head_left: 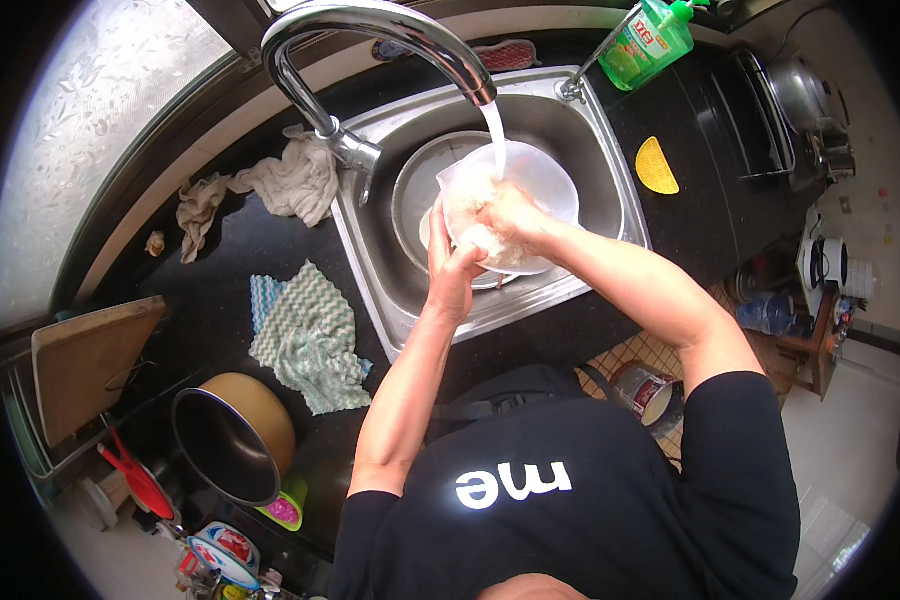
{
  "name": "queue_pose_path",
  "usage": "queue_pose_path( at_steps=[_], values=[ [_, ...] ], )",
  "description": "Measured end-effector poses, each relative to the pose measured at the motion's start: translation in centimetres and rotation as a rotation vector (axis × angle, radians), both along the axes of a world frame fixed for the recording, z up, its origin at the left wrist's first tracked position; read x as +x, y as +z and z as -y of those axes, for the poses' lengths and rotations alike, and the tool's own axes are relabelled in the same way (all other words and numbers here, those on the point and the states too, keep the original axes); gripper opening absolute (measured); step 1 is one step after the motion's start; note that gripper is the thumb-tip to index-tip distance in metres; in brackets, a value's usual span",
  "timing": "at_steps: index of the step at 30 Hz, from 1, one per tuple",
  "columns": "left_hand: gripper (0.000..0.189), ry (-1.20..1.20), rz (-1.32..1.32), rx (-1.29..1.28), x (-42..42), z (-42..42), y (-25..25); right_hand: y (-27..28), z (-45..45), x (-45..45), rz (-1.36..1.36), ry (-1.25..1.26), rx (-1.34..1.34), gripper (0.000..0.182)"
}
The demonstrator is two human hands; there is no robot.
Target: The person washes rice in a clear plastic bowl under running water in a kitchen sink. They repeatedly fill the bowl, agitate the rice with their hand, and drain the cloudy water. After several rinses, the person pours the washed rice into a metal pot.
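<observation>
Over the steel sink (604,180), my left hand (451,277) grips the near-left side of a translucent plastic bowl (559,176). My right hand (514,214) reaches inside it, among pale, wet, foamy-looking contents that I cannot identify. What the right fingers touch is hidden. From the curved chrome faucet (390,22) a stream of water (496,135) runs into the bowl. Beneath the bowl, a round metal basin (420,176) rests in the sink, partly covered by the bowl and my hands.
Crumpled cloths (292,176) and a striped towel (311,341) lie left of the sink. An inner pot (232,439) lies tilted near a cutting board (94,367). To the right are a yellow half-round pad (655,166) and a green soap bottle (645,45).
</observation>
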State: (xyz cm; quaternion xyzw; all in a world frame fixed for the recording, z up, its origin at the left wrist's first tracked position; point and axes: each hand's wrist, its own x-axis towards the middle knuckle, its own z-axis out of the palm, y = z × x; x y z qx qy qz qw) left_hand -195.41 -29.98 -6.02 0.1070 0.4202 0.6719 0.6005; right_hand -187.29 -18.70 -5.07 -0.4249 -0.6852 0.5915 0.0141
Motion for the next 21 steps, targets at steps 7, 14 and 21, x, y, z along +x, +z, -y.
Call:
queue_pose_path(
  at_steps=[7,14,21],
  values=[
    [0.083,-0.019,0.036,0.032,-0.7,0.7,0.2,3.8,1.2,0.4,0.117,0.577,0.864,0.041],
    [0.081,-0.033,0.08,0.074,-0.4,0.6,-0.1,-2.8,1.2,1.1,0.228,0.815,1.332,0.038],
    [0.079,-0.04,0.045,0.018,-0.1,1.0,0.4,3.0,0.9,-0.9,0.538,1.006,0.837,0.034]
  ],
)
